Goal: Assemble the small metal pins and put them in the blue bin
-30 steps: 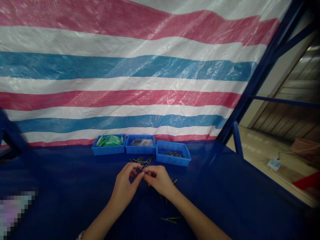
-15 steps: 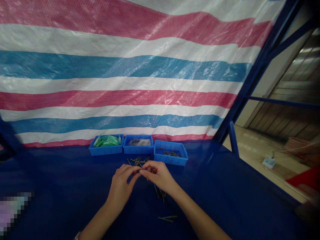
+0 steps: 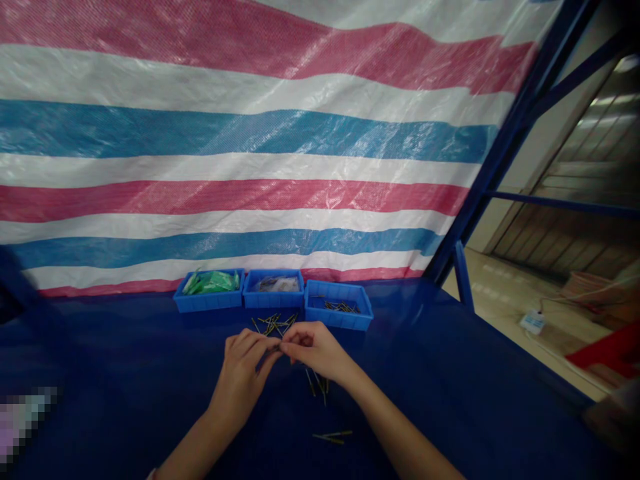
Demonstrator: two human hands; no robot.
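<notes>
The left hand [image 3: 242,373] and right hand [image 3: 316,349] are held together low over a dark blue desk [image 3: 125,380], just in front of a loose pile of thin metal pins [image 3: 275,325]. The fingers [image 3: 249,342] of both hands are closed, with the fingertips meeting at the centre; whether a pin sits between them is too small to tell. More pins [image 3: 317,383] lie scattered just below the right wrist, and a few others [image 3: 333,436] lie together nearer the person.

Three shallow blue plastic bins stand in a row at the far edge of the desk, side by side. The left bin [image 3: 207,306] holds green packets [image 3: 210,283] with print too small to read. The middle bin [image 3: 273,301] holds a clear plastic bag [image 3: 276,285] with something dark inside. The right bin [image 3: 338,321], set at a slight angle, holds a small bunch of dark pins [image 3: 341,307].

Behind the desk hangs a woven plastic tarp [image 3: 225,133], creased and glossy, striped in red, white and blue. It is held by a blue steel frame [image 3: 505,157]. Beyond the frame, a white power strip [image 3: 533,322] lies on the floor [image 3: 493,293].
</notes>
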